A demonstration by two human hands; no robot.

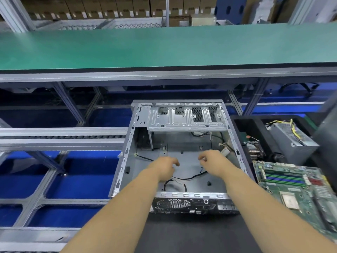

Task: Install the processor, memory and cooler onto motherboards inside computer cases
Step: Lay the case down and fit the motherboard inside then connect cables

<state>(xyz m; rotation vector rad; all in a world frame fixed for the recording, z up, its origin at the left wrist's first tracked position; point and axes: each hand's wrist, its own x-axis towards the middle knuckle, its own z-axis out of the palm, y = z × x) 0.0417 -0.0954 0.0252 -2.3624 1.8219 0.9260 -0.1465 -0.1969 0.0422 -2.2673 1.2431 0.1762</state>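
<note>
Motherboard point(299, 194) x1 beside 1 open case point(125, 161); L hand point(165, 167), R hand point(213, 162) inside, grip unclear.

The computer case point(182, 143) was finished in bare silver-grey metal, and its rear panel point(193, 205) was patterned with a honeycomb of small vent holes. Black cables point(189, 178) were laid across its grey floor. The motherboard point(299, 194) to the right was coloured green, striped with blue and green memory slots point(284, 178) and marked by a pale silver square point(290, 199). A grey power supply point(291, 141) was trailed by yellow and black wires point(293, 130). The conveyor belt point(164, 46) was coloured green with a black edge, and its frame point(73, 143) was silver. The floor point(76, 181) beneath was coloured deep blue. Brown cardboard boxes point(109, 6) were stacked behind.
</note>
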